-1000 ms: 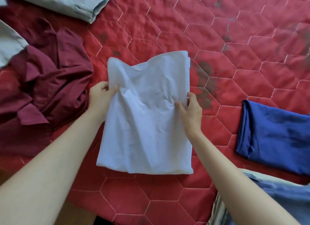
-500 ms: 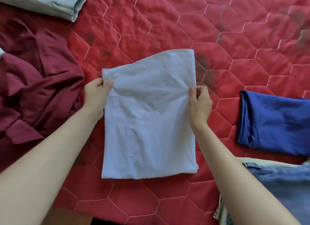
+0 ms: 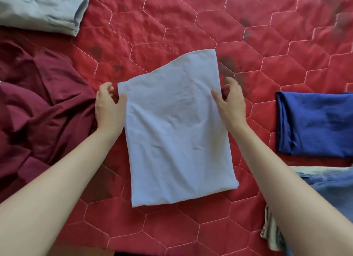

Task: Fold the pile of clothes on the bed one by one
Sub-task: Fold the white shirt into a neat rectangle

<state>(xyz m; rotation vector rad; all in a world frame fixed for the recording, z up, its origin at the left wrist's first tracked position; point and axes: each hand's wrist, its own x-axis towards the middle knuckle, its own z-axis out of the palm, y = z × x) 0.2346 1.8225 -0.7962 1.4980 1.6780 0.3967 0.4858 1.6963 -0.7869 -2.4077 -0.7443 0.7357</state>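
Lying crumpled left of my left hand (image 3: 108,104) is a maroon cotton garment (image 3: 44,106). Both hands pinch the side edges of the folded pale-blue rectangular cloth (image 3: 177,133) between them, thumbs on top. Right of my right hand (image 3: 232,103) rests a folded royal-blue fabric (image 3: 315,124).

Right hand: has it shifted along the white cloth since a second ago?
Yes. The right hand has moved up the white cloth's right edge, toward its far corner, thumb on top.
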